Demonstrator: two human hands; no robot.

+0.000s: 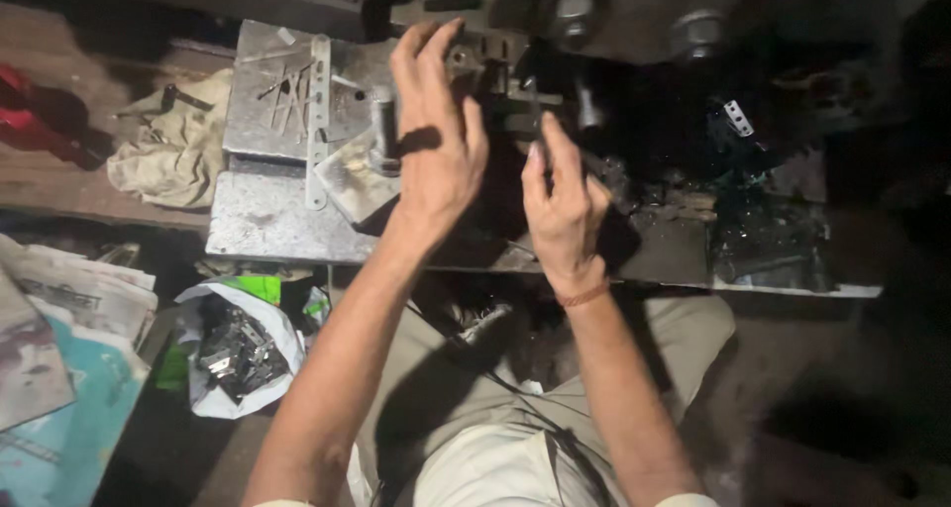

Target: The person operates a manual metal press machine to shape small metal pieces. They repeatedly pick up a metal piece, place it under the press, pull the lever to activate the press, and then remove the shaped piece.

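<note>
Steel strip [318, 121] lies lengthwise, pointing away, by the open left hand [436, 141]; right hand [563, 202] pinches something unclear.

Small dark metal part [536, 121] at upper centre of frame, pinched upright at right fingertips, against dark press machine [555, 32]; details lost in shadow. Left hand's fingers spread just beside it.

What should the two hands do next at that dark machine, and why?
Probably ease the right hand forward so the thin dark piece it pinches reaches the machine's die area. The left hand is spread open there, and the piece seems short of it.
</note>
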